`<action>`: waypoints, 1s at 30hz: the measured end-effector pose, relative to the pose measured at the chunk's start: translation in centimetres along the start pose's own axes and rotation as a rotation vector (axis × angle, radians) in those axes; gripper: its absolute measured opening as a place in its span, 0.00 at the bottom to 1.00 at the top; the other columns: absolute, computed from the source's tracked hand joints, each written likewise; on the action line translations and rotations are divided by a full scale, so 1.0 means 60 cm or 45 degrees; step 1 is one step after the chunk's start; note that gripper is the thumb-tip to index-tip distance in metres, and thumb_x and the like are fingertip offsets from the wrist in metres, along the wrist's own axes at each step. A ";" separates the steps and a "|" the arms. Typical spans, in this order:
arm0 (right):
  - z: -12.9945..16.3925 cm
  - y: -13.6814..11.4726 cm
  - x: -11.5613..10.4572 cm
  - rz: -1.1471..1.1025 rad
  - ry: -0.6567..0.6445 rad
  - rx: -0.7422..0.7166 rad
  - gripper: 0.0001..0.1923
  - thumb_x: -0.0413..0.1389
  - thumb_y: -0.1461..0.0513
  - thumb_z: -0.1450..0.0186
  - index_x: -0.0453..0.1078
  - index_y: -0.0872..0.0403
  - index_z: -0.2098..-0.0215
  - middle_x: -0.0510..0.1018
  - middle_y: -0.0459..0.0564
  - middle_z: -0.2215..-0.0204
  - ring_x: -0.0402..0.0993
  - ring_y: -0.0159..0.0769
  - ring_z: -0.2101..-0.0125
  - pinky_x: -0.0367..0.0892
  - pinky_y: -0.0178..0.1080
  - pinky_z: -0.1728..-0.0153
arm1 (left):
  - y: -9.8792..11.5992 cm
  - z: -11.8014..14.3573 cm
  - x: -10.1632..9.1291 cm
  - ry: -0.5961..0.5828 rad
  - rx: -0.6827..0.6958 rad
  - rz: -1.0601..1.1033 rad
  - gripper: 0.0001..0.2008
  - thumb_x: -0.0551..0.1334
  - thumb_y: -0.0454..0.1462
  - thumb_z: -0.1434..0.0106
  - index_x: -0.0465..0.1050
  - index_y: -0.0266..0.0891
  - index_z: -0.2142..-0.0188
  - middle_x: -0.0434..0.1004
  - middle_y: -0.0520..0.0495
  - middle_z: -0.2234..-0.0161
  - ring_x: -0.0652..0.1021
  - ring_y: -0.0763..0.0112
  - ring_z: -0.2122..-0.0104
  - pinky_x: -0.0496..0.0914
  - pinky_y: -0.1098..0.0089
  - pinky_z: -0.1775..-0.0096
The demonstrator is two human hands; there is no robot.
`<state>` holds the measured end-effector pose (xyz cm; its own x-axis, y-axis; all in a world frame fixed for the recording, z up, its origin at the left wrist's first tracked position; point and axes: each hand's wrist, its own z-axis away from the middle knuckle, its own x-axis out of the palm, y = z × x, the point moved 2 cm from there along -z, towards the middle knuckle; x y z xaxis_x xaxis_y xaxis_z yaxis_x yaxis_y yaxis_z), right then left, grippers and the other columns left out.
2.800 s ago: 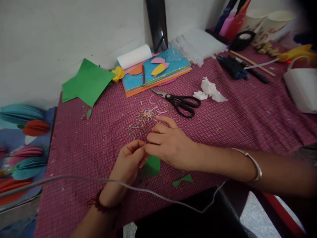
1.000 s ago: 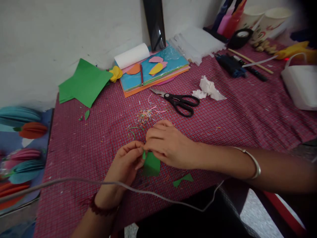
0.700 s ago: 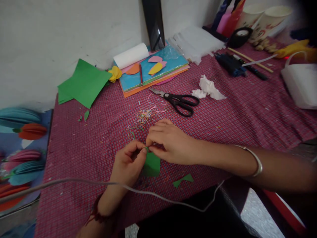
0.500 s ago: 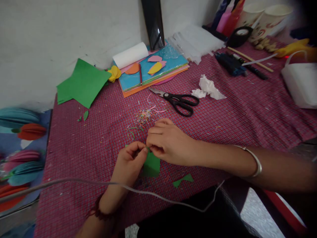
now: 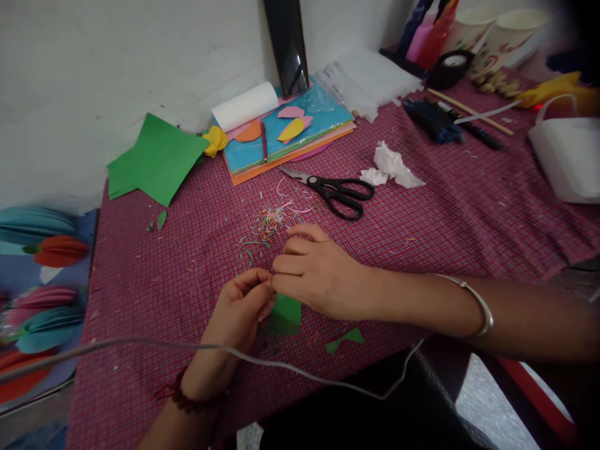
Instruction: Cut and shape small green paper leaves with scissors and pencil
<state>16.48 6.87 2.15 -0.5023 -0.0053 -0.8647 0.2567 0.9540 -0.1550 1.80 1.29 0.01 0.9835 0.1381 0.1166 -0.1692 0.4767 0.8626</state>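
The left hand (image 5: 240, 308) and the right hand (image 5: 319, 275) meet at their fingertips over the near middle of the table. Both are curled, and together they pinch the top edge of a small green paper piece (image 5: 285, 314), which hangs just below the fingers and lies close to the checked red cloth (image 5: 178, 262). The part of the paper between the fingertips is hidden, so its shape there cannot be told. The left wrist carries a dark red thread band (image 5: 187, 394), and the right wrist a thin silver bangle (image 5: 473, 300).

Just near and right of the hands lies a green bow-shaped scrap (image 5: 345, 339). A grey cable (image 5: 140, 344) crosses in front of the left forearm. Just beyond the hands, toward the far side, there is a small heap of coloured paper trimmings (image 5: 272, 222). Farther and to the right lie black scissors (image 5: 335, 189), shut, and beside them crumpled white tissue (image 5: 391, 167). At the far left, by the wall, rest green paper sheets (image 5: 157, 159). In the far middle is a stack of coloured sheets (image 5: 288, 134) with cut petals and a pencil on top, and a white roll (image 5: 246, 106) behind it. At the far right stand paper cups (image 5: 501, 34) and a white basket (image 5: 565, 156).
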 end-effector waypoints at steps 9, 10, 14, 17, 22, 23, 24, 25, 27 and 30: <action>-0.002 0.008 0.003 -0.378 -0.069 0.287 0.06 0.52 0.65 0.35 0.69 0.55 0.69 0.73 0.45 0.71 0.63 0.33 0.68 0.53 0.41 0.57 | 0.011 0.005 -0.015 -0.018 0.304 -0.518 0.06 0.61 0.37 0.44 0.70 0.38 0.76 0.63 0.55 0.81 0.63 0.78 0.81 0.57 0.75 0.78; -0.003 0.010 0.003 -0.451 -0.095 0.336 0.05 0.53 0.65 0.36 0.70 0.55 0.69 0.74 0.45 0.71 0.64 0.33 0.67 0.53 0.40 0.58 | 0.016 0.006 -0.015 -0.015 0.397 -0.619 0.07 0.60 0.36 0.44 0.70 0.38 0.77 0.66 0.53 0.80 0.65 0.76 0.79 0.59 0.74 0.76; -0.005 0.013 0.003 -0.630 -0.190 0.446 0.04 0.54 0.66 0.38 0.70 0.55 0.70 0.76 0.45 0.71 0.67 0.32 0.67 0.53 0.39 0.59 | 0.027 0.013 -0.009 0.018 0.702 -0.968 0.08 0.58 0.34 0.43 0.69 0.38 0.77 0.67 0.51 0.78 0.68 0.74 0.77 0.62 0.72 0.74; -0.005 0.016 0.005 -0.710 -0.239 0.497 0.05 0.54 0.67 0.38 0.71 0.55 0.70 0.77 0.44 0.71 0.69 0.32 0.66 0.54 0.38 0.60 | 0.029 0.016 -0.005 0.002 0.827 -1.135 0.08 0.57 0.32 0.42 0.69 0.38 0.77 0.66 0.51 0.79 0.68 0.74 0.78 0.61 0.72 0.75; -0.004 0.018 0.002 -0.722 -0.284 0.474 0.06 0.54 0.66 0.38 0.73 0.53 0.67 0.78 0.44 0.69 0.71 0.33 0.64 0.55 0.38 0.60 | 0.032 0.017 -0.005 -0.039 0.920 -1.206 0.08 0.57 0.30 0.42 0.69 0.37 0.77 0.67 0.51 0.78 0.69 0.75 0.77 0.62 0.73 0.75; -0.003 0.019 0.001 -0.698 -0.290 0.464 0.06 0.55 0.66 0.38 0.74 0.53 0.67 0.78 0.44 0.70 0.70 0.33 0.65 0.55 0.39 0.60 | 0.033 0.017 -0.005 -0.045 0.928 -1.212 0.08 0.57 0.30 0.42 0.69 0.37 0.77 0.67 0.51 0.78 0.69 0.76 0.78 0.61 0.74 0.76; -0.003 0.019 0.000 -0.677 -0.292 0.459 0.06 0.55 0.66 0.38 0.74 0.53 0.68 0.78 0.44 0.71 0.70 0.33 0.65 0.54 0.39 0.60 | 0.033 0.017 -0.004 -0.047 0.932 -1.217 0.08 0.57 0.30 0.42 0.69 0.37 0.77 0.67 0.51 0.78 0.69 0.76 0.78 0.61 0.74 0.76; -0.003 0.019 0.001 -0.663 -0.293 0.458 0.06 0.55 0.66 0.38 0.74 0.53 0.69 0.78 0.44 0.72 0.70 0.33 0.66 0.54 0.39 0.60 | 0.033 0.017 -0.004 -0.044 0.931 -1.218 0.08 0.57 0.30 0.42 0.70 0.37 0.77 0.67 0.51 0.78 0.69 0.76 0.78 0.61 0.74 0.76; -0.002 0.019 0.004 -0.656 -0.280 0.462 0.05 0.55 0.66 0.38 0.73 0.53 0.70 0.78 0.44 0.73 0.70 0.32 0.67 0.55 0.39 0.60 | 0.032 0.016 -0.004 -0.022 0.900 -1.210 0.08 0.58 0.31 0.43 0.69 0.38 0.77 0.67 0.52 0.79 0.68 0.76 0.78 0.61 0.73 0.76; -0.001 0.019 0.014 -0.710 -0.233 0.494 0.05 0.55 0.67 0.40 0.72 0.55 0.72 0.76 0.43 0.74 0.69 0.31 0.69 0.56 0.37 0.63 | 0.026 0.012 -0.008 0.029 0.774 -1.128 0.08 0.59 0.33 0.43 0.68 0.38 0.78 0.66 0.52 0.80 0.67 0.76 0.79 0.61 0.73 0.76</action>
<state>16.31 7.98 1.30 -0.5066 -0.5454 -0.6678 0.2947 0.6184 -0.7285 1.12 1.35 1.66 0.7380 -0.0256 -0.6743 0.6696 -0.0957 0.7365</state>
